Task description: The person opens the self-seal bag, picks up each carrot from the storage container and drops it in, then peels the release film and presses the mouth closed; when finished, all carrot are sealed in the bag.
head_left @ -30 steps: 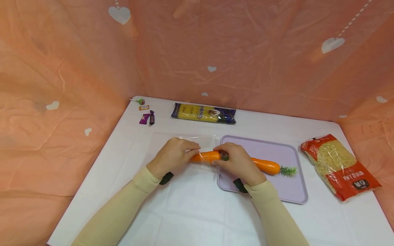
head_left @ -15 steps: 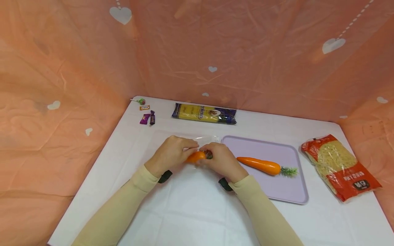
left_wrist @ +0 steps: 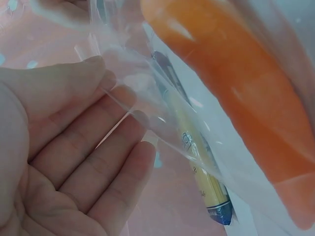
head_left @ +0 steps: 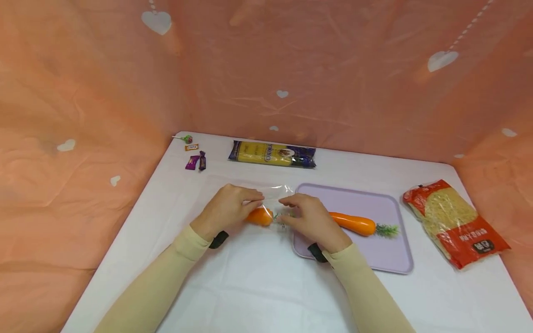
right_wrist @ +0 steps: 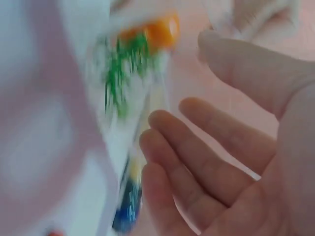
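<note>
An orange toy carrot (head_left: 260, 216) with a green leafy top (right_wrist: 125, 66) lies inside a clear plastic bag (head_left: 276, 190), left of the tray. My left hand (head_left: 228, 206) pinches the bag's edge between thumb and index finger; in the left wrist view the carrot (left_wrist: 236, 83) shows through the film beside it. Close to the leafy top is my right hand (head_left: 316, 219), its thumb and fingers apart with nothing between them. A second toy carrot (head_left: 354, 224) rests on the lilac tray (head_left: 393, 254), to the right of that hand.
A yellow and blue pasta packet (head_left: 266, 153) lies at the back. Wrapped candies (head_left: 202, 160) and a lollipop (head_left: 187, 139) sit at the back left. On the right is a red noodle bag (head_left: 458, 224). Patterned orange cloth (head_left: 333, 83) hangs around the table.
The carrot has slid left, deeper into the bag. My right hand moved left with it, then let go and drew back right. My left hand keeps its place at the bag.
</note>
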`<state>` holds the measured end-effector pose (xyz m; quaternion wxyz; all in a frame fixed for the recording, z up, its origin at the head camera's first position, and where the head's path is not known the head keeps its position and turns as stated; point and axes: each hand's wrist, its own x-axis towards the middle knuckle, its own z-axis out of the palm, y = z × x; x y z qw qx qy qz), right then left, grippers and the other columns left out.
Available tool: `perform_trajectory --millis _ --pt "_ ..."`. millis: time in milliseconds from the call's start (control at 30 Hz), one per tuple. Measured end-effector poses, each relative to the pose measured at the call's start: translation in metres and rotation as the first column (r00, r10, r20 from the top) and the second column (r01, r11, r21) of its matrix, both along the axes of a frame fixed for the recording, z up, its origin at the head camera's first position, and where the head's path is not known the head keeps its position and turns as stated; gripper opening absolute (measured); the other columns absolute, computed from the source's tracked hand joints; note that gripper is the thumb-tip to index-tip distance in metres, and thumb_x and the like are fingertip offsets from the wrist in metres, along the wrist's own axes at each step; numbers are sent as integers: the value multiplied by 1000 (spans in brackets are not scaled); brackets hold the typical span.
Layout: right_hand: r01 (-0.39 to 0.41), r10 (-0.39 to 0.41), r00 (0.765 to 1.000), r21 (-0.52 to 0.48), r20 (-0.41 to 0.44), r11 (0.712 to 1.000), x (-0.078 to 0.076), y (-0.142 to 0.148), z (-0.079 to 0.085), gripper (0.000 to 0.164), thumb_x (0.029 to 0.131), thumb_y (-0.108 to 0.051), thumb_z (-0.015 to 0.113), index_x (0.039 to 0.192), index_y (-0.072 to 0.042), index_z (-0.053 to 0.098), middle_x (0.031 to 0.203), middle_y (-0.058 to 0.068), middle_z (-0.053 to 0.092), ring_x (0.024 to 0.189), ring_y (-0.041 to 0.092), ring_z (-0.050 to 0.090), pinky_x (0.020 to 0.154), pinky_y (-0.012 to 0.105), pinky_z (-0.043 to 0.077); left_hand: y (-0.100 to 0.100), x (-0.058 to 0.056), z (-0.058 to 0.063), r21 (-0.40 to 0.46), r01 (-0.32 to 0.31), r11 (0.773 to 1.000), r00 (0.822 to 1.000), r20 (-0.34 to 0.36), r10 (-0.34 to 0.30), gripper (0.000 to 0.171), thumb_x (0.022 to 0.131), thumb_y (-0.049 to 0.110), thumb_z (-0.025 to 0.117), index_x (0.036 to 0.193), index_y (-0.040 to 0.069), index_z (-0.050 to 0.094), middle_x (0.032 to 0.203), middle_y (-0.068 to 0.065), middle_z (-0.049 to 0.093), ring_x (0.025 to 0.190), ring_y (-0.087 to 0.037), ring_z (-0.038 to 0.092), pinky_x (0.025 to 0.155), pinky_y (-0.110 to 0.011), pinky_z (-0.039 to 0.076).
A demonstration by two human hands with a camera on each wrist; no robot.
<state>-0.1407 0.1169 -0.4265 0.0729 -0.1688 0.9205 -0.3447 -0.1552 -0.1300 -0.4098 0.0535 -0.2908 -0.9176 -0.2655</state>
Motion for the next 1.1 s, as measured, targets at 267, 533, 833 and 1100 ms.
perform_trajectory --millis 267,533,833,1100 --pt "115 -115 989 4 -90 993 14 81 11 46 84 -32 83 125 -16 71 124 2 72 113 28 68 96 50 57 -3 0 -2 7 -4 1000 1000 -1 4 21 93 21 74 112 15 79 109 0 78 108 -20 74 96 -39 59" --pt "218 -226 972 124 57 968 19 158 13 58 85 -52 77 132 -19 67 132 9 67 125 38 57 104 62 47 -2 -1 -2 9 4 1000 1000 8 -4 22 93 23 74 113 15 79 112 1 77 110 -18 73 98 -39 58" --pt "172 -207 952 164 224 971 17 182 7 58 79 -52 83 127 -23 68 130 6 68 119 31 56 105 58 45 0 0 -2 11 -18 1000 999 51 17 22 93 24 74 113 17 79 112 2 77 111 -18 72 98 -38 57" --pt "184 -222 927 148 302 972 17 189 3 54 78 -49 84 122 -21 71 119 5 70 99 24 58 80 29 52 -2 1 -1 16 -5 1000 1000 23 5 21 94 22 73 113 16 79 113 1 77 111 -19 72 98 -39 57"
